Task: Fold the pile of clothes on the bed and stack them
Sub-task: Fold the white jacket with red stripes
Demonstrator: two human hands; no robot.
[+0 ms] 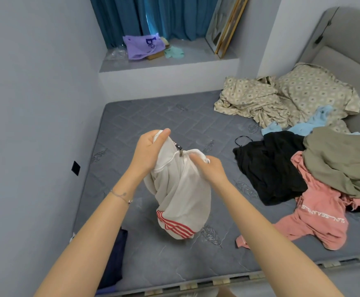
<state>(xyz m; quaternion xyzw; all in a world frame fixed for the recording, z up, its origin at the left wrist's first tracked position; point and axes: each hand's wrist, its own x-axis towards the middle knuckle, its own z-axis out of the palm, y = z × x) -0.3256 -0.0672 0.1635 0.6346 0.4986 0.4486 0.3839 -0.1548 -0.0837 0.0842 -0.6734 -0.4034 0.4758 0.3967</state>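
**White zip garment hung upright between both hands, bare mattress below**

The bed (pixel 153 116) took up most of the view, its grey quilted mattress bare on the near-left half. The unfolded pile (pixel 316 172) lay well to the right of both arms: an olive garment (pixel 341 159) on top, a black one (pixel 269 166) spread toward the middle, a pink one with white lettering (pixel 316 219) trailing toward the near edge, and a light blue piece (pixel 303 123) behind. Crumpled patterned bedding (pixel 281 97) sat further back by the headboard. A dark navy item (pixel 114 258) lay at the near-left edge, beside the left forearm; whether it was folded could not be told.

The white garment with red stripes (pixel 181 189) hung in the air over the open mattress, its long axis near vertical, striped end lowest and close to the mattress. The left hand (pixel 149 151) was clenched around its top left edge, held higher; the right hand (pixel 209 168) pinched the fabric just right of the zipper pull (pixel 180 150), lower and nearer the pile.

Judged from this, the garment needed laying flat on the clear patch directly beneath, and the right hand was the nearer one for reaching the pile afterwards.
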